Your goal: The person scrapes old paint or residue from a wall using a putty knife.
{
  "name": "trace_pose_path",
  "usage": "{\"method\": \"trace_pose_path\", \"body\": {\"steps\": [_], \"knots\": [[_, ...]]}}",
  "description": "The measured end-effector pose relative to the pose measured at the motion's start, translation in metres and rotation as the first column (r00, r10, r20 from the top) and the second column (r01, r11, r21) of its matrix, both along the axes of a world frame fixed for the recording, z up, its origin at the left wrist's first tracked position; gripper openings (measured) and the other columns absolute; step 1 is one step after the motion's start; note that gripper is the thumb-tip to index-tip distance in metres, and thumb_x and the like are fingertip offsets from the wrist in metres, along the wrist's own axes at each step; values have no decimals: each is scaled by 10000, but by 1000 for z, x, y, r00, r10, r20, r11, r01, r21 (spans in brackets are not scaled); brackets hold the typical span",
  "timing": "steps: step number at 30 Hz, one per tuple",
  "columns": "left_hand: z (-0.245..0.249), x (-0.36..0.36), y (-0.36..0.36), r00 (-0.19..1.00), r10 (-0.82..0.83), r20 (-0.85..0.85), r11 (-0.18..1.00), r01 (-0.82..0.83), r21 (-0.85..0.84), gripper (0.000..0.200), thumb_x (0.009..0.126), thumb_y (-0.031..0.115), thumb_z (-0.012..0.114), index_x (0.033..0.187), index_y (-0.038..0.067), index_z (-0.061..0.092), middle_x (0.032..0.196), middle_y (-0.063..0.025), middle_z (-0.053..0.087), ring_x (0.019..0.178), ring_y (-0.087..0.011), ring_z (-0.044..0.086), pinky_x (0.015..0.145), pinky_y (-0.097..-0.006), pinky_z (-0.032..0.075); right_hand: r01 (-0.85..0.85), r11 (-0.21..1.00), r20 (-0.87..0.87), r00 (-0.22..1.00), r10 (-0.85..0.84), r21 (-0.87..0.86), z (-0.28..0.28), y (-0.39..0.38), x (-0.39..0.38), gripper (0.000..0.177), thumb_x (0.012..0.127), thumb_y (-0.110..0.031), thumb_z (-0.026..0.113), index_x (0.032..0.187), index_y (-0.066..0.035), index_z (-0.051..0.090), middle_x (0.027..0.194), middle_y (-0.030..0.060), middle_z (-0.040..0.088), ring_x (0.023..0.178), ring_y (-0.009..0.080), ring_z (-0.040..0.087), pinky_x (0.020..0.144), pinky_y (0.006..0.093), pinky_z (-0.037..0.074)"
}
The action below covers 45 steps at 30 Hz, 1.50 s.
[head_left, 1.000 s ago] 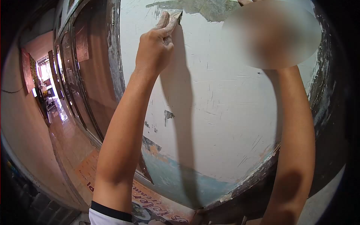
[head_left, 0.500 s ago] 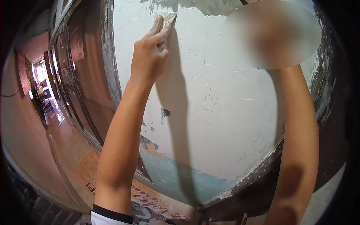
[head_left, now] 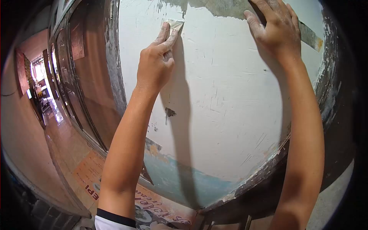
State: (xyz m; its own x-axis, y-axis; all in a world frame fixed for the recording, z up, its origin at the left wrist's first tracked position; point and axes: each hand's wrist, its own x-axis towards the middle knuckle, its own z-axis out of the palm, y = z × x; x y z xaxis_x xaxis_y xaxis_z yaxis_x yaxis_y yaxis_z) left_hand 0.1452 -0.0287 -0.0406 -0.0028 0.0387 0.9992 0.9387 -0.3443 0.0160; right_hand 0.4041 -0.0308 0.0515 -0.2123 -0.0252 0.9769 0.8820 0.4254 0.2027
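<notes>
My left hand (head_left: 158, 61) is closed on a flat scraper blade (head_left: 174, 25), whose edge rests against the white wall panel (head_left: 230, 99) near its top. White dust coats the fingers. At the upper right my right hand (head_left: 276, 32) lies on the panel with fingers spread and nothing seen in it; some fingertips run out of the frame. Between and above the hands is a bare grey patch (head_left: 222, 7) with a ragged edge. A small dark chip (head_left: 170, 112) marks the panel below my left hand.
A worn dark frame (head_left: 117, 57) borders the panel on the left, beside glazed doors (head_left: 90, 73). A printed banner (head_left: 86, 174) lies on the floor. Blue-green paint (head_left: 184, 180) shows along the panel's lower part. A corridor runs back at the far left.
The scraper and my left hand sit slightly lower in view. My right hand, blurred before, now shows clearly. The view has shifted a little.
</notes>
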Motion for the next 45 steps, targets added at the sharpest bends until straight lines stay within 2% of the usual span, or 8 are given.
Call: {"method": "trace_pose_path", "body": {"steps": [7, 8, 17, 27, 28, 41, 43, 45], "knots": [[17, -2, -7, 1000, 9, 6, 998, -9, -69, 534, 866, -61, 571, 1345, 130, 708, 1535, -135, 539, 1142, -387, 702, 976, -399, 572, 0, 1000, 37, 999, 0, 23, 6, 5, 5, 474, 996, -340, 549, 1400, -99, 608, 1610, 130, 454, 1564, 305, 307, 1321, 505, 150], [13, 0, -6, 1000, 4, 4, 999, -4, -51, 554, 852, -68, 575, 1355, 127, 699, 1540, -132, 535, 1145, -385, 701, 972, -401, 572, 34, 957, 89, 994, -62, 287, 18, 60, 20, 443, 1017, -386, 584, 1448, -285, 606, 1614, -26, 481, 1543, 217, 361, 1311, 494, 175], [15, 1, -13, 994, 107, -7, 986, -107, -126, 682, 810, -91, 594, 1419, 209, 661, 1590, -63, 507, 1101, -353, 722, 892, -413, 601, 26, 953, 93, 994, -57, 302, 21, 63, 19, 417, 1003, -363, 614, 1410, -271, 626, 1596, -24, 501, 1535, 220, 373, 1300, 503, 200], [13, 7, -4, 995, 90, 31, 993, -87, -82, 624, 823, -80, 602, 1389, 167, 690, 1561, -91, 531, 1138, -349, 714, 949, -413, 589, 28, 951, 90, 994, -59, 307, 20, 63, 20, 424, 1013, -376, 605, 1427, -288, 622, 1610, -46, 488, 1535, 207, 376, 1299, 501, 207], [7, 6, -3, 997, 81, 16, 996, -81, -50, 602, 839, -72, 592, 1385, 164, 692, 1558, -91, 534, 1138, -355, 710, 949, -414, 589, -11, 1000, -17, 1000, 11, -19, 6, -1, -1, 469, 993, -339, 556, 1392, -99, 615, 1607, 128, 459, 1560, 306, 311, 1320, 508, 149], [10, 8, 2, 996, 83, 41, 995, -80, -63, 481, 909, -23, 567, 1336, 137, 718, 1526, -102, 565, 1063, -370, 732, 908, -426, 607, -24, 999, -19, 1000, 25, 25, 4, 2, 1, 454, 976, -331, 586, 1361, -93, 627, 1579, 138, 491, 1541, 320, 346, 1308, 514, 178], [23, 6, 4, 992, 126, -28, 991, -124, 53, 457, 906, -16, 560, 1303, 124, 735, 1524, -105, 565, 1066, -369, 733, 923, -424, 605, -23, 999, -20, 1000, 23, 27, 4, 2, 0, 453, 977, -332, 587, 1362, -96, 626, 1579, 135, 490, 1542, 316, 344, 1309, 506, 181], [23, 4, 1, 988, 151, -16, 988, -151, -20, 458, 901, -9, 566, 1309, 119, 729, 1525, -109, 564, 1070, -371, 731, 929, -424, 603, -11, 1000, -27, 1000, 12, 14, 4, 2, -2, 455, 978, -325, 590, 1371, -98, 620, 1579, 135, 486, 1543, 314, 341, 1312, 499, 181]]}}
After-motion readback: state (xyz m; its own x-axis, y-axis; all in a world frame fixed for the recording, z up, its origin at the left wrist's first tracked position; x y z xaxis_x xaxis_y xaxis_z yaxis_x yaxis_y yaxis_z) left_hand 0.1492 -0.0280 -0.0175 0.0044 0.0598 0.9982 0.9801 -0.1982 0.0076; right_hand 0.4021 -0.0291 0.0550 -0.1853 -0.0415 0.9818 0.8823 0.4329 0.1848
